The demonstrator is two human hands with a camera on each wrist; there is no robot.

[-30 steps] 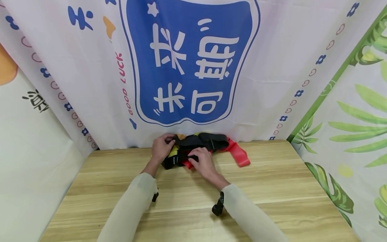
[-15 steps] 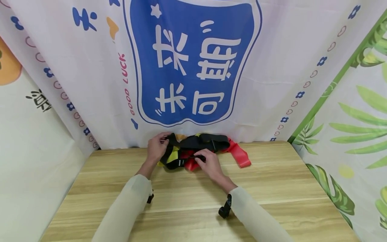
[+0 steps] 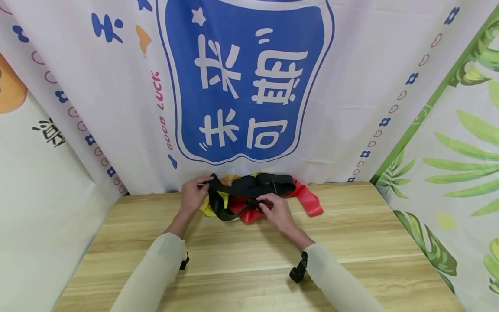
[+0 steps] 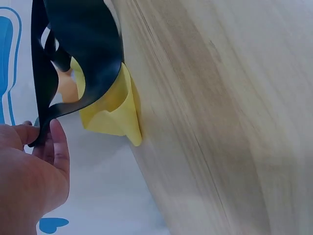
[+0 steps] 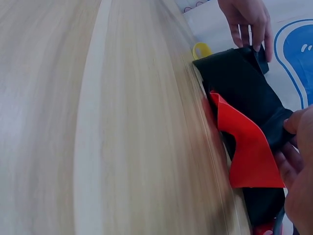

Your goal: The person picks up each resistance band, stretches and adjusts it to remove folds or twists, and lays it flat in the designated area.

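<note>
A flat black resistance band (image 4: 90,44) stretches between my two hands in a loose, twisted loop. At the left, my left hand (image 3: 193,195) pinches one end of it between thumb and fingertips. My right hand (image 3: 277,210) pinches another part of the band, near the middle of the pile. Under and beside it lie a yellow band (image 4: 110,115) and a red band (image 5: 247,147), folded and partly covered by the black one. Another black band (image 3: 280,184) with a fold lies behind, along the back of the table.
A red strip (image 3: 309,201) trails to the right of the pile. Something orange (image 3: 229,178) shows behind the bands. The wooden table (image 3: 241,260) ends at a printed curtain (image 3: 351,86). Small black cameras are strapped on both wrists.
My left hand has moved left, drawing the black band's end out and widening the loop. My right hand has shifted slightly right and nearer. More of the yellow and red bands shows.
</note>
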